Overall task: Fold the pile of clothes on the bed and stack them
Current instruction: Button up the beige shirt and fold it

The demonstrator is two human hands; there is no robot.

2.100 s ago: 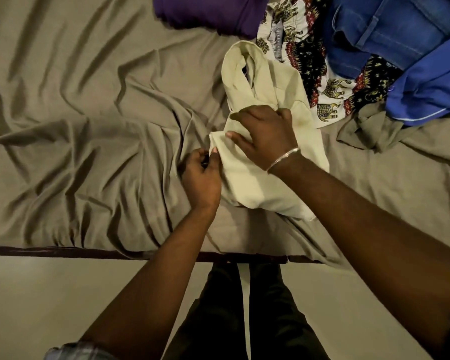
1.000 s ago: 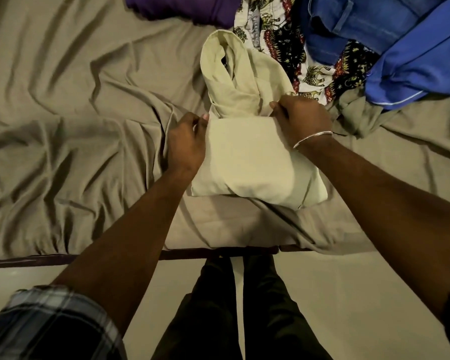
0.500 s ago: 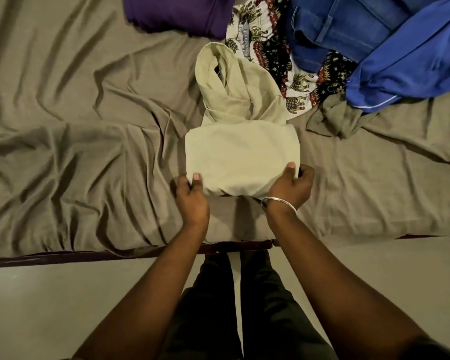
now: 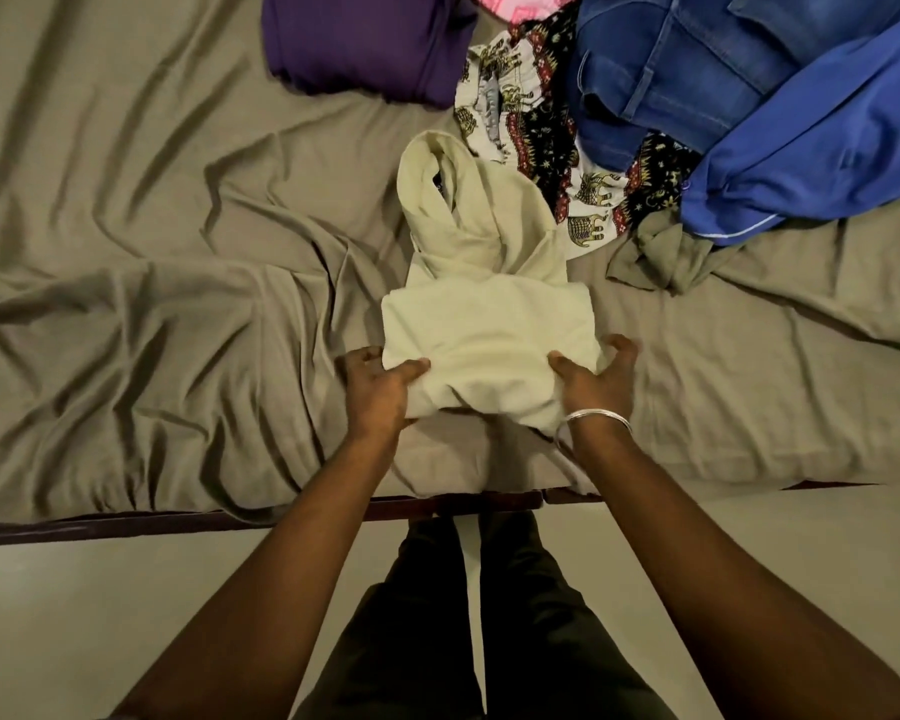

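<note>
A cream hooded garment [image 4: 487, 324] lies folded into a square on the bed, its hood [image 4: 453, 200] stretched away from me. My left hand [image 4: 380, 389] grips the near left corner, thumb on top and fingers underneath. My right hand [image 4: 596, 384], a silver bangle on its wrist, holds the near right corner the same way. The near edge is lifted slightly off the sheet. Beyond lies the unfolded pile: an elephant-print cloth [image 4: 536, 142], blue jeans [image 4: 681, 65] and a bright blue garment [image 4: 822, 148].
A folded purple garment [image 4: 365, 41] sits at the far left of the pile. The wrinkled olive bedsheet [image 4: 126, 314] covers the bed, and a knot of it bunches at the right [image 4: 661, 252]. The bed's dark edge [image 4: 178, 519] runs just before my legs.
Both hands went from the far corners of the folded square to its near corners. They now grip under the near edge and have raised it a little.
</note>
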